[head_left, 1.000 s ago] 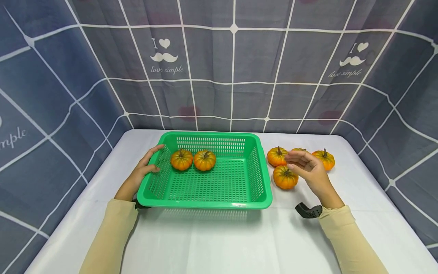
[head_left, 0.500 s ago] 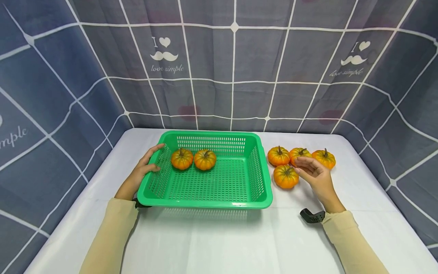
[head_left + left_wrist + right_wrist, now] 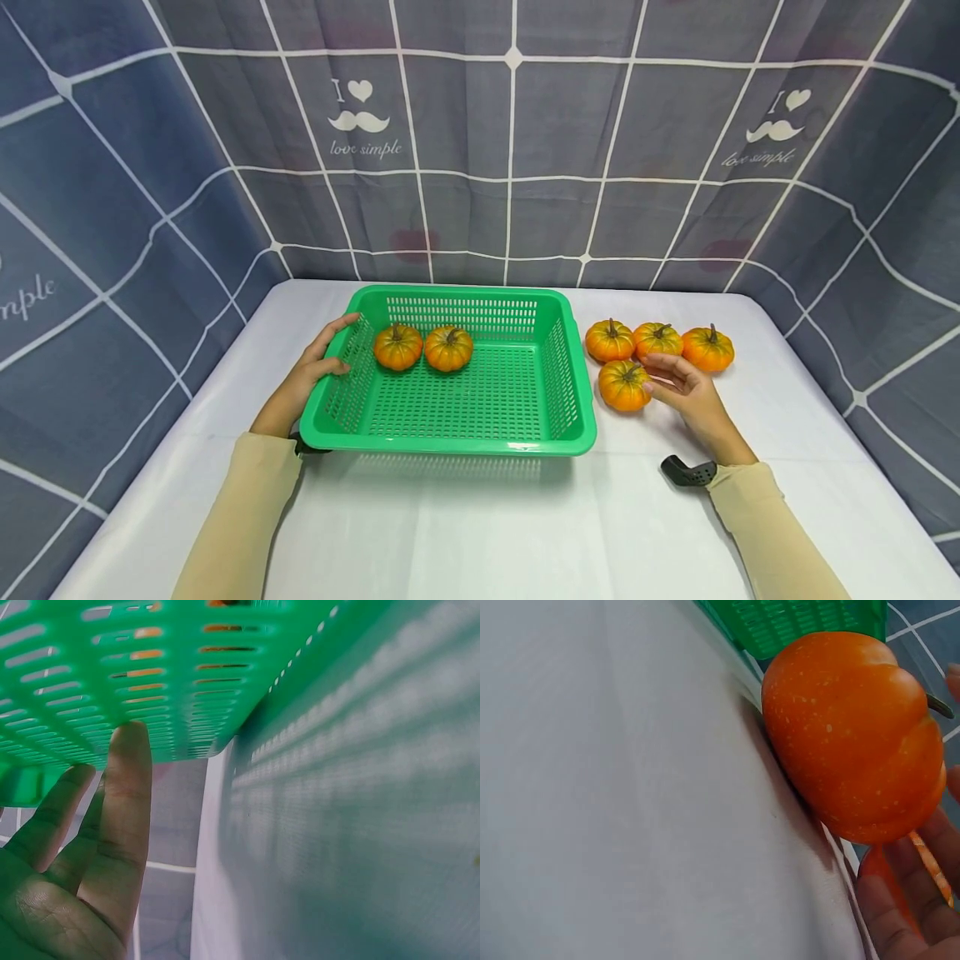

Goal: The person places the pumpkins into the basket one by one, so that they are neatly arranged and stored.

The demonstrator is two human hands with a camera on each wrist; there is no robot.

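My left hand [image 3: 306, 375] holds the left rim of a green plastic basket [image 3: 450, 446], its thumb over the edge and its fingers against the slotted outer wall, as the left wrist view shows. Inside the basket, toward the left, sit two small orange pumpkins, a left pumpkin [image 3: 398, 347] and a right pumpkin [image 3: 448, 348]. My right hand [image 3: 692, 400] is at the right side of the front pumpkin [image 3: 624, 386] on the table. In the right wrist view its fingers [image 3: 889, 915] spread around that pumpkin's side, the thumb partly out of frame; firm contact cannot be made out.
Behind the front pumpkin, a row of three more stands on the white cloth: a left one [image 3: 610, 340], a middle one [image 3: 657, 339] and a right one [image 3: 708, 348]. A grey checked curtain [image 3: 465, 150] encloses the table [image 3: 450, 533] at the back and sides.
My right hand first drew back to the right from above the pumpkins, then came down beside the front one, uncovering the middle back pumpkin. The left hand and basket stay put.
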